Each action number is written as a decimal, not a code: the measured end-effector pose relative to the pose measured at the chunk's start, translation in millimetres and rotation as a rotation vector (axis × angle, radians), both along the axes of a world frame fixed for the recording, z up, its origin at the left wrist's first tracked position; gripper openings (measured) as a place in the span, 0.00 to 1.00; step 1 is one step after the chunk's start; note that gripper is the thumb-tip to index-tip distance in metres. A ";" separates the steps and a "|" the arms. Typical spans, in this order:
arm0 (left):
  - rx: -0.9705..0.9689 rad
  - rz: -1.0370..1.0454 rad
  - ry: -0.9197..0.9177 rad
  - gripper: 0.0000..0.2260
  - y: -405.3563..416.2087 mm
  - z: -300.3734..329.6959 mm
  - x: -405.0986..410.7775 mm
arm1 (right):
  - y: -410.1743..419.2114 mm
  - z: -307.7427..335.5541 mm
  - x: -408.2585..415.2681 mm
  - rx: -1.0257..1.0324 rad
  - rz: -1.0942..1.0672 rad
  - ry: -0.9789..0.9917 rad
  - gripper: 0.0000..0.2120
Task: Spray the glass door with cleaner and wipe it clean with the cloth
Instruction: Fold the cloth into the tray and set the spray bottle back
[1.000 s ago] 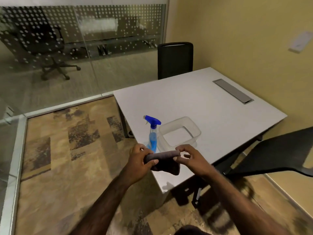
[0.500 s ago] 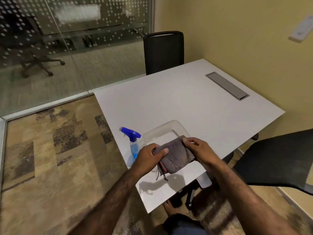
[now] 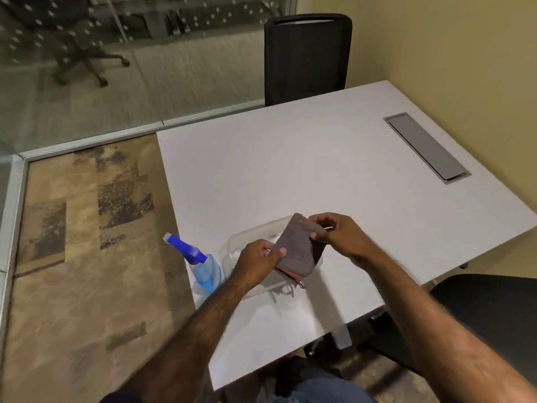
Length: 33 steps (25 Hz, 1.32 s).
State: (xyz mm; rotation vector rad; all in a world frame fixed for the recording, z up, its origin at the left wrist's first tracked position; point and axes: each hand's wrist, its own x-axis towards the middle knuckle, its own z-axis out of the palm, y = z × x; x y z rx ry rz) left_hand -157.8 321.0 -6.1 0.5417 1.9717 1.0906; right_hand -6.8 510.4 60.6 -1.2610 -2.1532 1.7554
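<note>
A folded grey cloth (image 3: 296,248) is held between both hands above the white table (image 3: 305,170). My left hand (image 3: 255,264) pinches its lower left edge. My right hand (image 3: 340,237) grips its upper right corner. A spray bottle (image 3: 200,266) with a blue trigger head and pale blue liquid stands at the table's left edge, just left of my left hand. The glass wall with its dotted frosting (image 3: 130,68) runs along the back left of the room; which panel is the door I cannot tell.
A clear plastic tub (image 3: 241,242) sits on the table under the cloth. A grey cable flap (image 3: 424,146) is set into the table's right side. One black chair (image 3: 308,56) stands behind the table, another (image 3: 488,318) at the near right. Patterned carpet (image 3: 87,257) lies to the left.
The view has tilted down and drawn nearer the table. Both hands have turned and folded the cloth, lifting it more upright over the tub.
</note>
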 end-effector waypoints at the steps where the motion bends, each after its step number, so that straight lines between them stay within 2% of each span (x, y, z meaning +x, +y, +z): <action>1: -0.030 0.003 0.008 0.11 6.0 -5.4 -0.1 | 7.9 -2.9 -8.7 0.062 0.050 -0.021 0.16; 6: -0.196 -0.067 0.014 0.13 28.7 -28.0 -1.1 | 32.6 -17.6 -49.4 0.332 0.366 -0.182 0.16; 10: -0.266 -0.039 -0.044 0.13 36.3 -46.1 -0.9 | 37.7 -31.5 -72.8 0.442 0.594 -0.307 0.19; 15: -0.365 -0.112 -0.113 0.13 38.5 -60.5 0.7 | 27.0 -52.2 -82.3 0.562 0.790 -0.439 0.21; 18: -0.404 -0.121 -0.151 0.15 41.0 -66.9 1.2 | 19.2 -62.8 -82.2 0.595 0.826 -0.476 0.22; 22: -0.420 -0.105 -0.035 0.21 35.9 -52.7 5.8 | 12.8 -65.6 -78.5 0.638 0.775 -0.412 0.22; 25: -0.330 -0.040 0.045 0.23 21.5 -35.8 14.0 | 0.8 -58.0 -70.9 0.723 0.744 -0.288 0.20; 29: -0.096 0.153 0.012 0.19 -10.5 -5.4 23.0 | -27.3 -48.7 -65.1 0.845 0.771 -0.118 0.21; 33: 0.011 0.297 0.159 0.16 -58.7 16.9 39.5 | -61.7 -40.4 -68.7 0.919 0.771 -0.033 0.26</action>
